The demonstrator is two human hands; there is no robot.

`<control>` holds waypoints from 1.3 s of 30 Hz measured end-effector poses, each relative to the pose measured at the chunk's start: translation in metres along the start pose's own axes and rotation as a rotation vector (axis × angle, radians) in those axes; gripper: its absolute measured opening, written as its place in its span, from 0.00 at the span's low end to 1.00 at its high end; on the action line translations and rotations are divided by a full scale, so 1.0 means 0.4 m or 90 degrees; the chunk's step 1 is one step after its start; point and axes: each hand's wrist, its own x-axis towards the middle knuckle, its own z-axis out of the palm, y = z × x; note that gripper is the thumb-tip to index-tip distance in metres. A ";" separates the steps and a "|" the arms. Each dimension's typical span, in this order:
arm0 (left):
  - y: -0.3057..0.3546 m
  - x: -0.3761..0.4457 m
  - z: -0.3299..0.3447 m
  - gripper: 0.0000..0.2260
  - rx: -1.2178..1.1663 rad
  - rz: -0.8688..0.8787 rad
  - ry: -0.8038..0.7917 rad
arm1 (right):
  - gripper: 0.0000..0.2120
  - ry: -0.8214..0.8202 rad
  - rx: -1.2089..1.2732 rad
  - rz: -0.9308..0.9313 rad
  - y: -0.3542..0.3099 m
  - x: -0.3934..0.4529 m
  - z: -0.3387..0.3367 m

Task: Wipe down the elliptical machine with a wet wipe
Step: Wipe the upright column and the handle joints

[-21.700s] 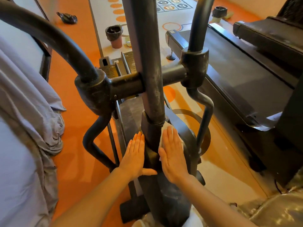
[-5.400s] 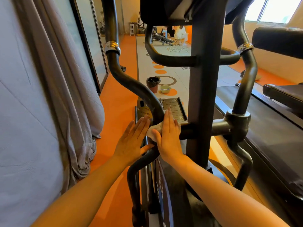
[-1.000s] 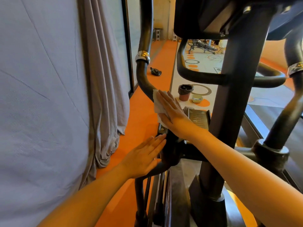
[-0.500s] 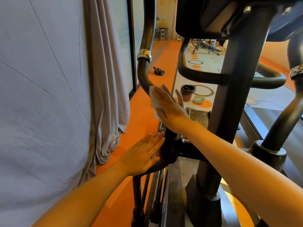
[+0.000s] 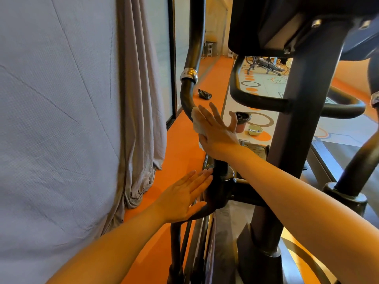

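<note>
Nearest, the person's left hand is resting flat, fingers straight and gripping nothing, against the black metal pivot joint of the elliptical machine, apparently steadying it. Just above and beyond it, the right hand is pressing a crumpled white wet wipe against the curved black tubular handlebar arm with straight, spread fingers. The wipe is lying between palm and tube, though how far it is wrapping round is hard to tell. To do this well, the palm should be keeping even pressure while following the curve toward the silver metal collar above the fingertips. Farther off, a small dark pot is standing on the orange floor.
</note>
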 end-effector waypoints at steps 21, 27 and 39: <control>0.010 0.011 -0.011 0.30 0.044 0.023 0.035 | 0.27 0.003 0.242 -0.034 0.013 0.024 0.022; 0.022 0.012 -0.013 0.30 0.049 0.011 0.046 | 0.28 0.009 0.295 -0.052 0.016 0.024 0.015; 0.059 0.044 0.042 0.20 0.116 -0.004 0.186 | 0.26 -0.029 0.282 -0.010 0.005 0.060 0.006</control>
